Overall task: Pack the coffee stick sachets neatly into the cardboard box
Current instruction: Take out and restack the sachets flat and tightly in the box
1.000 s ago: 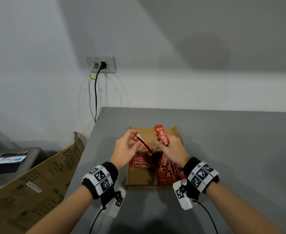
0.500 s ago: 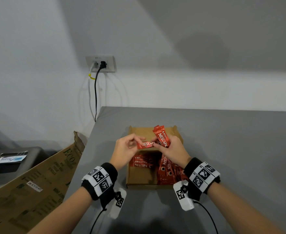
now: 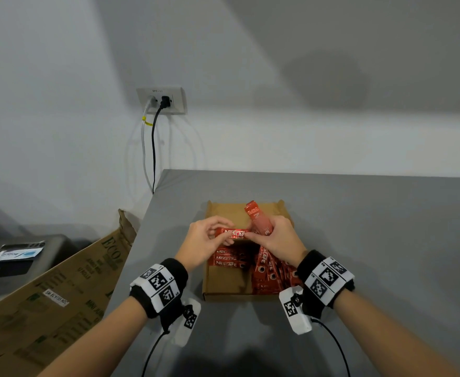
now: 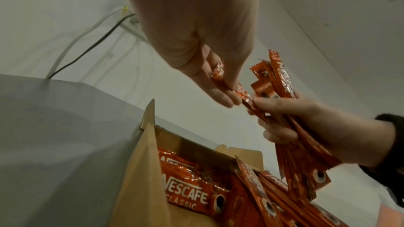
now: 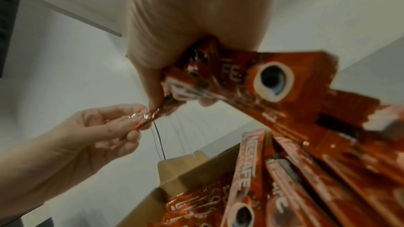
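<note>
- Box (image 3: 224,281) sat open on the grey surface (image 3: 373,240), near its front left corner.
- Left hand (image 3: 204,243) pinched one sachet (image 3: 232,234) by its left end, fingers (image 4: 218,92) clamped on it, and held it level above the box.
- Right hand (image 3: 279,238) gripped a bundle (image 3: 258,221) of sachets, fingers curled round it; its thumb and forefinger also pinched the right end of the single sachet, so both hands had that one between them.
- Bundle stood tilted, its top pointing away from the person and its lower ends dipping toward the right half of the box.
- Done so far: a short row (image 3: 228,258) of sachets lay flat and crosswise in the left half, labels up, looking tidy.
- Right half held a loose heap (image 3: 269,276) of sachets lying lengthwise and overlapping, not yet squared up.
- Front left part of the box floor was bare cardboard, so room remained.
- Judged from this, packing was partway through: the single sachet, the bundle and probably the heap were left to lay in neat rows.
- No sachets lay loose on the surface outside the box.
</note>
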A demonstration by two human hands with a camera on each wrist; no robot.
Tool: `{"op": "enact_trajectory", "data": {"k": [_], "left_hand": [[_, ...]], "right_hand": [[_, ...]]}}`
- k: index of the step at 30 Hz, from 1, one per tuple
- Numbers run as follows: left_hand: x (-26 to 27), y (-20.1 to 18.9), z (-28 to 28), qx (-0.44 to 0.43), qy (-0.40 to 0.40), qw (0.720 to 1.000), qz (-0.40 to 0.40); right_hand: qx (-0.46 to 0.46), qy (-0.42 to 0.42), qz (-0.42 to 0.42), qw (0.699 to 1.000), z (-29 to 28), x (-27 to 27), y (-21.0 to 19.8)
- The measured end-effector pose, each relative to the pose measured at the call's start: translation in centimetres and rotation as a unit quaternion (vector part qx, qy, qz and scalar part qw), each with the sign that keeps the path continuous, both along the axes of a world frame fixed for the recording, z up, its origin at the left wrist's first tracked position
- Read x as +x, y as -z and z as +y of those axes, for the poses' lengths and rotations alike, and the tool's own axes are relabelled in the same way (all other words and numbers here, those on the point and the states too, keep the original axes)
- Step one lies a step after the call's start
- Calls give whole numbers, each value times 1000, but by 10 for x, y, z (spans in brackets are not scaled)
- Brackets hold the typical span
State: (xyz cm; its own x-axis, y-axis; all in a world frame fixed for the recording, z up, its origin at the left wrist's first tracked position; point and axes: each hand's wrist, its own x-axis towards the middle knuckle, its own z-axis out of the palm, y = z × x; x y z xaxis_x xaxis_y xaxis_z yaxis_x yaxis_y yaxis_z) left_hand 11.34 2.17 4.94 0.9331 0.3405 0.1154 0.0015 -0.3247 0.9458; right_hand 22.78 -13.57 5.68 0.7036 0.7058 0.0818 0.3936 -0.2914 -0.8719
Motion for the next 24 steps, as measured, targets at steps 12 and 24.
{"op": "enact_trajectory", "data": {"k": [12, 24], "left_hand": [[3, 4, 7, 238, 68, 961, 120], [6, 35, -15, 357, 96, 917, 151]], "right_hand": [[-108, -62, -58, 991, 8, -15, 9], [18, 44, -32, 998, -5, -2, -3]]}}
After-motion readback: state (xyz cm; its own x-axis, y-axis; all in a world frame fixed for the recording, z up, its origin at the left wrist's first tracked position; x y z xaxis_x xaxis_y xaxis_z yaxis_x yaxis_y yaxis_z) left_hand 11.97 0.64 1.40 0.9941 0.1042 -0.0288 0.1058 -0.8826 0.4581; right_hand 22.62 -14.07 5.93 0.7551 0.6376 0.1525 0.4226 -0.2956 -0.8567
